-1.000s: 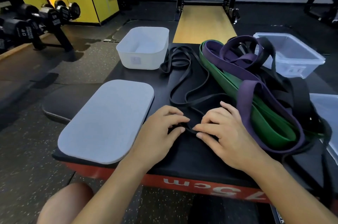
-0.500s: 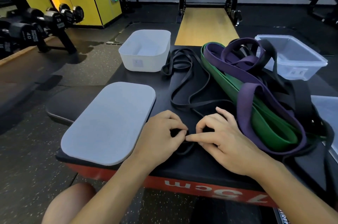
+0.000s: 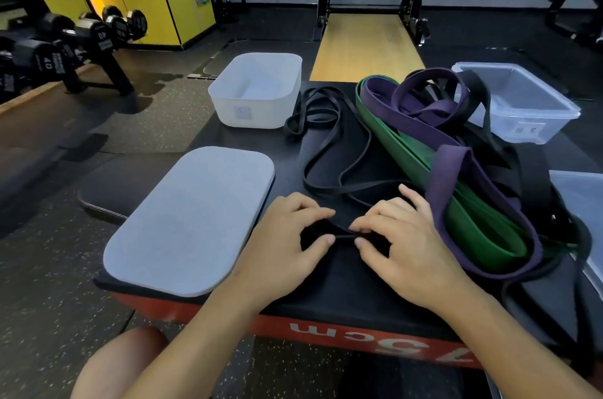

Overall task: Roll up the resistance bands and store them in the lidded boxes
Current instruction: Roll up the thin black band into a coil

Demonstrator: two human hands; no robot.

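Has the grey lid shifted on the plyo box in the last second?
No. The grey lid lies in the same place, overhanging the plyo box's near left edge, with the same gap to the white bin.

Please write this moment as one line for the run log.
step: roll thin black band | left hand: pinches band end | right hand: pinches band end | white box: open, empty | lid: off, on platform

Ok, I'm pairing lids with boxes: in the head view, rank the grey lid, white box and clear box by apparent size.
1. grey lid, though nearest the camera.
2. white box and clear box look alike; bands cover part of the clear box, so unranked.
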